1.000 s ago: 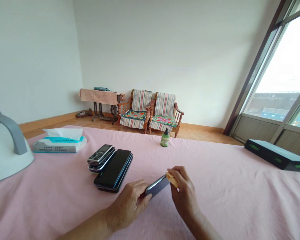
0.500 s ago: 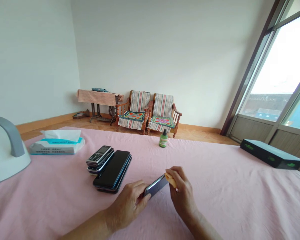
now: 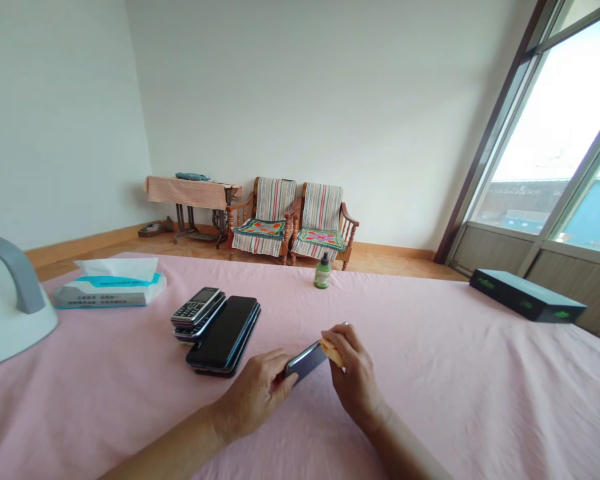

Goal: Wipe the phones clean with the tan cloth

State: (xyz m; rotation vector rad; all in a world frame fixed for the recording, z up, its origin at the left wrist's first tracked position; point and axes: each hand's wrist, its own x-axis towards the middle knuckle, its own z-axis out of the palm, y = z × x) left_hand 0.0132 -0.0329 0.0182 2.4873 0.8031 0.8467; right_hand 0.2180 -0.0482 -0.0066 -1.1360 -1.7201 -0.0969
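My left hand [image 3: 257,392] grips one end of a smartphone [image 3: 307,365], which is tilted up on its edge above the pink cloth. Fingers closed, my right hand [image 3: 353,373] pinches a folded yellow cloth [image 3: 331,351] against the phone's far end and upper edge. That end of the phone is partly hidden behind the right fingers. Left of my hands lies a stack of black smartphones [image 3: 225,333]. Beside it, a keypad phone [image 3: 199,305] rests on another keypad phone [image 3: 200,328].
A green spray bottle [image 3: 322,273] stands near the far table edge. To the left are a tissue pack [image 3: 110,287] and a white kettle [image 3: 15,307] with a grey handle. A black box [image 3: 527,297] lies at the right. Two chairs [image 3: 275,213] stand beyond the pink-covered table [image 3: 430,373].
My right hand and the yellow cloth have shifted slightly along the phone's edge, nearer my left hand. My left hand keeps its hold on the phone. The camera view has moved a little.
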